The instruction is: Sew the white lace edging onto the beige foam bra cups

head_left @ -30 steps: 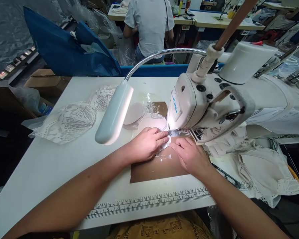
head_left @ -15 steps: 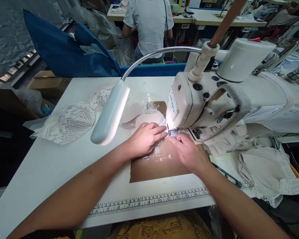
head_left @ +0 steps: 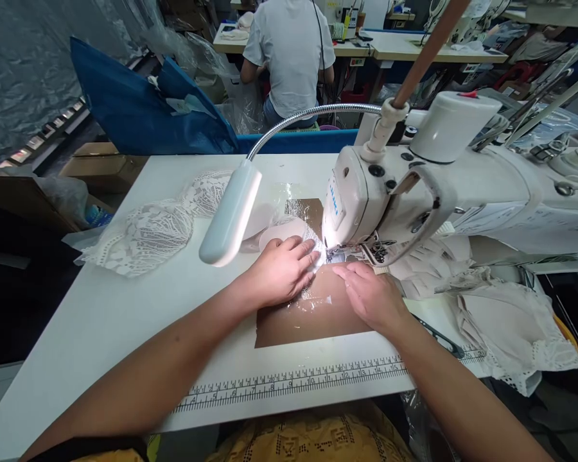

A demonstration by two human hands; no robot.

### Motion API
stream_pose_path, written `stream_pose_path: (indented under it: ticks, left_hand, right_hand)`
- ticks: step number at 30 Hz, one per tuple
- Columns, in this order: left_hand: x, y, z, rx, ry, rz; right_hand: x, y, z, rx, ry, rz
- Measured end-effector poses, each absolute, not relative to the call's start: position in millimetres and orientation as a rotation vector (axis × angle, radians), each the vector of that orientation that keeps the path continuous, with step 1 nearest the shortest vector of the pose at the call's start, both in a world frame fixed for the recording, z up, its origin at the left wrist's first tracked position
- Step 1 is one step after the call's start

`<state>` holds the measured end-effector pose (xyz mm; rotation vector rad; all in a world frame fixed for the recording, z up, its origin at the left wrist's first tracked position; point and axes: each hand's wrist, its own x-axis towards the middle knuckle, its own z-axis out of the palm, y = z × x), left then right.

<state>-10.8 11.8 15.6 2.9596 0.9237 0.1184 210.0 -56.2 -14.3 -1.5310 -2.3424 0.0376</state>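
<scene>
Under the head of the white sewing machine (head_left: 349, 192), white lace fabric (head_left: 318, 253) reaches the presser foot, joined to or lying beside a pale pink bra cup (head_left: 286, 231). My left hand (head_left: 286, 269) lies over the lace and the cup's near edge, fingers stretched and slightly apart. My right hand (head_left: 373, 295) rests just in front of the needle area, fingers curled and pressed together at the work's edge. What its fingertips hold is hidden. Both hands are over a brown sheet (head_left: 308, 324) covered with shiny clear tape.
A lamp (head_left: 231, 215) on a bendable neck hangs left of the machine. White lace pieces (head_left: 149, 237) lie at left; beige lace-edged pieces (head_left: 515, 327) heap at right near dark scissors (head_left: 438, 337). A printed ruler (head_left: 289, 385) lines the front edge. A person (head_left: 289, 58) sits beyond.
The view has shifted slightly. My left hand stays on the lace, its fingers a little more spread; more white lace shows beside the presser foot. My right hand keeps nearly the same place.
</scene>
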Motion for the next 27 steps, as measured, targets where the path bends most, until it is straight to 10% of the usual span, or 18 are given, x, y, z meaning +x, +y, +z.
stream_pose_path:
  ticks: [27]
  left_hand:
    - [-4.5, -7.6, 10.6, 2.85, 0.777, 0.196]
  right_hand:
    - [225.4, -68.2, 0.3, -1.25, -2.535, 0.272]
